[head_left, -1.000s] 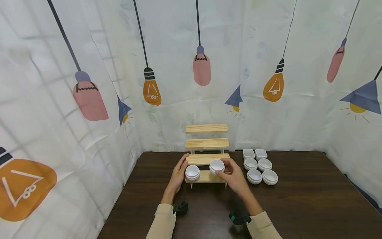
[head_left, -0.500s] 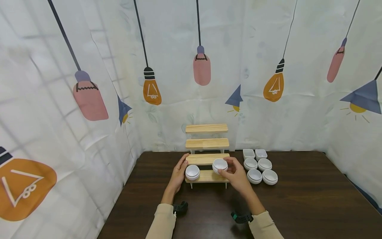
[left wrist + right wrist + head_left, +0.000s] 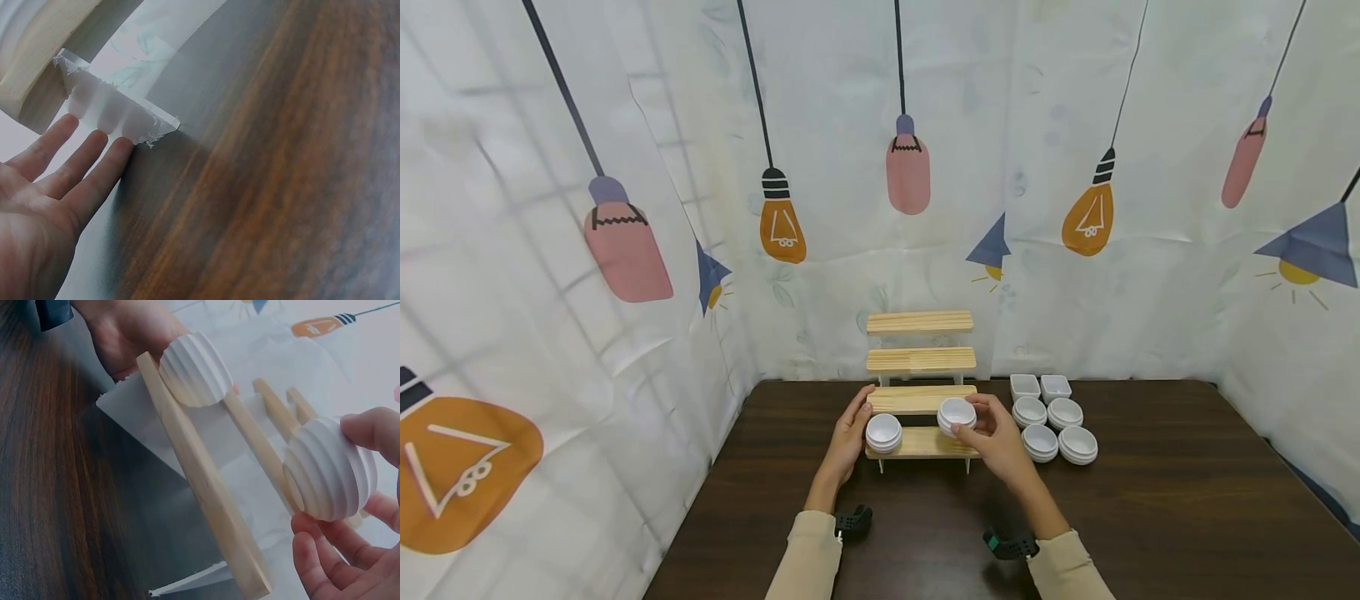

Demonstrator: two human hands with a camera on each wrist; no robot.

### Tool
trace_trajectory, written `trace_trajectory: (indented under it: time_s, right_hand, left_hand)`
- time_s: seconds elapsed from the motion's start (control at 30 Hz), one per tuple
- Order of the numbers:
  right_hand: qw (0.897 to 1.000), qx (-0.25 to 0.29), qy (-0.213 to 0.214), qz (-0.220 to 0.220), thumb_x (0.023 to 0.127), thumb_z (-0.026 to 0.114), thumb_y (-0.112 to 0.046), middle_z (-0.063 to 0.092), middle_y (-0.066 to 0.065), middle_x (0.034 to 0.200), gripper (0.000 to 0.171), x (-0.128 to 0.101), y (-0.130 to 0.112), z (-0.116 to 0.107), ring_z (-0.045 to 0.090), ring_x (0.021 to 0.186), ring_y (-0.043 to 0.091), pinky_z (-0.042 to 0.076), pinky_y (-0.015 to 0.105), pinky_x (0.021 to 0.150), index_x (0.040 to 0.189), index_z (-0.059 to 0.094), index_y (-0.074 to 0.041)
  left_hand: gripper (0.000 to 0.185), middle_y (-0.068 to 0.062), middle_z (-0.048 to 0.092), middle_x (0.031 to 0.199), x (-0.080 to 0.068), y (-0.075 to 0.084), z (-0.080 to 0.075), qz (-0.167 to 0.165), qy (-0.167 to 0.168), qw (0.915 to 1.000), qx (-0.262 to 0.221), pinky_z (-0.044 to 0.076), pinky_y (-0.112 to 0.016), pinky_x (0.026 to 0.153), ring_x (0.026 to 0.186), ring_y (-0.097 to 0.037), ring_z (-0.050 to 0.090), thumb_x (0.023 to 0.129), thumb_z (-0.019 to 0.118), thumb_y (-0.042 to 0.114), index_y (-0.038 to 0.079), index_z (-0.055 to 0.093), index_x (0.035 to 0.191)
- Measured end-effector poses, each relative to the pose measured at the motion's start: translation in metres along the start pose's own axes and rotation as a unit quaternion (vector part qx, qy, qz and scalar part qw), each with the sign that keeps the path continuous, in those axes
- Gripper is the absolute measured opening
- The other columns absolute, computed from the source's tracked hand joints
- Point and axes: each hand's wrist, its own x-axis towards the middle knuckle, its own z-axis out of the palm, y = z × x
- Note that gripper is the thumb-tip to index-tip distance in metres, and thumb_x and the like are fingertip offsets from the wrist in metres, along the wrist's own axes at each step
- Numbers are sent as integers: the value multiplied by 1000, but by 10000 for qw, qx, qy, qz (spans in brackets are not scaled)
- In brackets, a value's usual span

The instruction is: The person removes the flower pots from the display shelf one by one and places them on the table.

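A tiered stand [image 3: 922, 401] has pale wooden steps and white side supports. My right hand [image 3: 997, 442] pinches a white ribbed bowl [image 3: 957, 410] between thumb and fingers, close over the right part of the lowest step [image 3: 917, 450]. The right wrist view shows the ribbed side of this bowl [image 3: 331, 472], thumb at the upper edge and fingers beneath. A second white bowl [image 3: 883, 432] sits at the left end of that step. Against the stand's left side rests my left hand [image 3: 846, 442]; in the left wrist view its straight fingers touch the white side support [image 3: 112, 106].
Right of the stand, several white bowls stand in two columns on the dark wooden table [image 3: 1150, 517]: round bowls [image 3: 1078, 444] in front, square bowls [image 3: 1025, 387] at the back. A curtain [image 3: 850, 283] with lamp prints hangs close behind the table.
My right hand has shifted the pinched bowl a little to the right along the lowest step. The left hand and the stand have stayed put.
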Motion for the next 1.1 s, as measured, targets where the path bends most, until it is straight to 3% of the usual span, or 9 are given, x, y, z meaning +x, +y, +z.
trace_trajectory:
  time_s: [0.23,0.47,0.7,0.93,1.1]
  right_hand:
    - [9999,81,-32,71,87,82,-10,62,21,127,56,1,0,-5,61,91,16,51,22,72,136,55,-6]
    - [10000,64,-20,14,87,82,-10,63,22,125,56,1,-1,-8,61,90,15,51,22,73,136,55,-5]
    - [9998,8,-6,-216,86,82,-9,64,23,120,54,-2,0,-7,62,88,13,52,21,74,133,57,-4]
    - [9985,-92,-191,-498,86,83,-8,67,22,119,53,-10,7,-8,62,89,9,53,20,77,132,57,-3]
    - [9975,-203,-320,-591,85,84,-11,68,20,119,54,-16,11,-9,63,91,10,54,21,78,131,57,-5]
  left_hand:
    - [44,0,30,168,-1,0,-1,-55,19,9999,84,20,-55,126,156,-26,24,111,44,38,34,44,154]
    - [48,0,29,169,0,-2,-1,-20,2,9999,111,20,-57,125,157,-28,23,111,42,38,26,41,158]
    - [50,-6,40,161,1,-2,0,-55,19,9999,132,27,-52,121,144,-26,37,111,42,37,21,39,159]
    - [43,-2,41,161,1,-4,-1,-37,36,9999,158,27,-51,121,144,-23,36,111,43,38,35,45,153]
    - [48,-3,36,165,1,-3,-1,30,14,9999,137,25,-55,123,150,-26,32,111,43,36,25,42,158]
